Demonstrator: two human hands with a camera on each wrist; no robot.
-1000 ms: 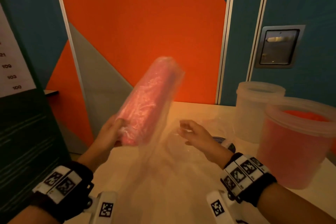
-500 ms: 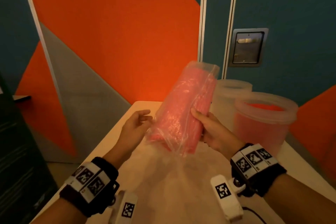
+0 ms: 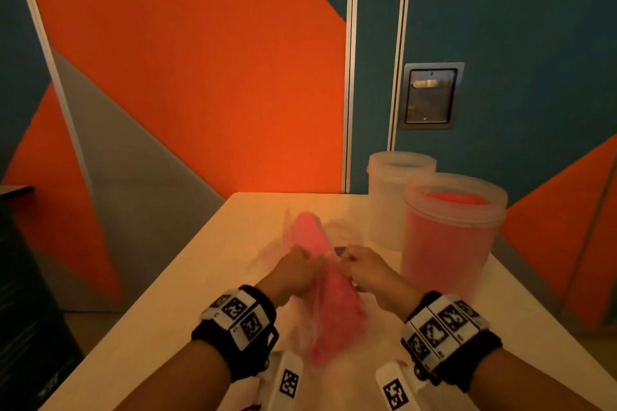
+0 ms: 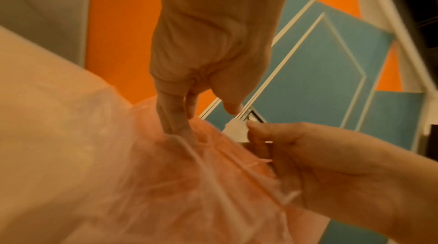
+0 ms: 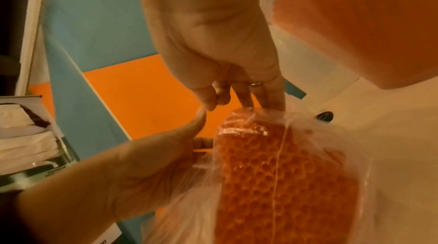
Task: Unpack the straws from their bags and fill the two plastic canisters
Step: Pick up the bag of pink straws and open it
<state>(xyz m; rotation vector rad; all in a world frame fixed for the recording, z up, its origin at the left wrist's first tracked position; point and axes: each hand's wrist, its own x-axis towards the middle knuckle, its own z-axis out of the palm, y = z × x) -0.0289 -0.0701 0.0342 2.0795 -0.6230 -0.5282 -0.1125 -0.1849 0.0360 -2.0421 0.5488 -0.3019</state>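
Pinching the straw bag (image 3: 329, 304), left hand (image 3: 293, 272) and right hand (image 3: 369, 269).

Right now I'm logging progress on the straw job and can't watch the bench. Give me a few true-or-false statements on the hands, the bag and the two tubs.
1. Both hands grip the bag of pink straws. True: left hand, right hand.
2. The nearer tub holds pink straws. True.
3. The farther tub is packed with pink straws. False: it looks empty.
4. The bag's straws are already out. False: they show through the plastic.
5. The tubs stand left of the hands. False: they stand to the right.
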